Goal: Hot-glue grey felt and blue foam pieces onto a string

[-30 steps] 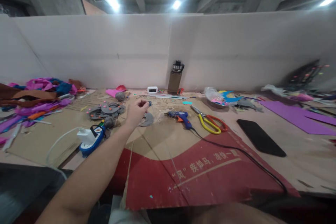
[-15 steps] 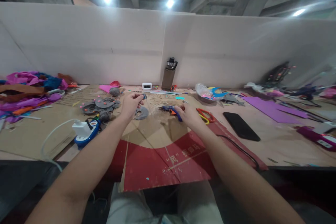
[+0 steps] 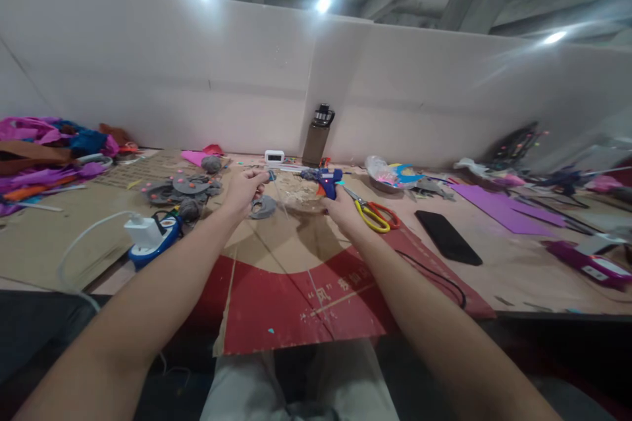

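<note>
My right hand is closed round the handle of a blue glue gun with an orange trigger, its nozzle pointing left. In a pinch, my left hand holds a small dark bluish piece, too small to name. Just below its fingers lies a grey felt ring-like cutout on the cardboard. Yellow-and-red-handled scissors rest beside my right wrist. Several grey felt pieces with pink dots are piled left of my left hand.
A blue power strip with a white plug stands at left, its cable hanging over the edge. A black phone and purple sheets lie at right. At the back are a dark bottle, a small white clock and a bowl.
The glue gun has been raised off the cardboard and turned upright in my right hand. My left hand keeps its pinch near the same place. The view has shifted slightly.
</note>
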`<state>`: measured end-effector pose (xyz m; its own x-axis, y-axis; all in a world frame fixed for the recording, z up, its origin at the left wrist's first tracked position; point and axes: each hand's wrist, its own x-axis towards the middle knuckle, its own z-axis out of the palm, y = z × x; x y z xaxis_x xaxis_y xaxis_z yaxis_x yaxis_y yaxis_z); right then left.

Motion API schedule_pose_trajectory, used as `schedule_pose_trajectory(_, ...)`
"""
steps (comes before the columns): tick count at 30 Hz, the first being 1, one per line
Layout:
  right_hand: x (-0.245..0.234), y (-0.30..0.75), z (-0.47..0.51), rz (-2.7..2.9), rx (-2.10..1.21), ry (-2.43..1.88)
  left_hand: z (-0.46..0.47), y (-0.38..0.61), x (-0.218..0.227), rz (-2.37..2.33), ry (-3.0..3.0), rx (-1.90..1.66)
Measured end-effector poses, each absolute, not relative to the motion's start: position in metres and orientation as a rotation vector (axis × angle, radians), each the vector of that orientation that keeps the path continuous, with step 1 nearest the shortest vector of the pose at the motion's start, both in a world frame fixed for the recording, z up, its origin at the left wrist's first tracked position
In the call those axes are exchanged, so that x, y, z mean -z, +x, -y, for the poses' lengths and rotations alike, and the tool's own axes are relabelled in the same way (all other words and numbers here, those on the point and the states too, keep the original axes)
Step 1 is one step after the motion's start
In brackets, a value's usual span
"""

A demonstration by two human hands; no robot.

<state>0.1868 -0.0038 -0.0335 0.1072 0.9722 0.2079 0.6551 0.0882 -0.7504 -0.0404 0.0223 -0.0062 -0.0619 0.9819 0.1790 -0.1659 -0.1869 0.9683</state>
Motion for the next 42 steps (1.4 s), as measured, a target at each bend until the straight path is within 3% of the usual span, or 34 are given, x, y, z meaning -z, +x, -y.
schedule_pose_trajectory(6, 0.024, 0.172, 0.023, 1.565, -0.808, -0.992, -0.020, -0.035, 0.007, -1.037, 1.078, -1.414)
schedule_pose_trajectory(17, 0.025, 0.174, 0.031, 1.805, -0.532, -1.014, -0.020, -0.034, 0.012, -1.033, 1.114, -1.379)
schedule_pose_trajectory(42, 0.018, 0.173, 0.041, 1.846, -0.439, -1.052, -0.013, -0.027, 0.007, -1.032, 1.085, -1.385)
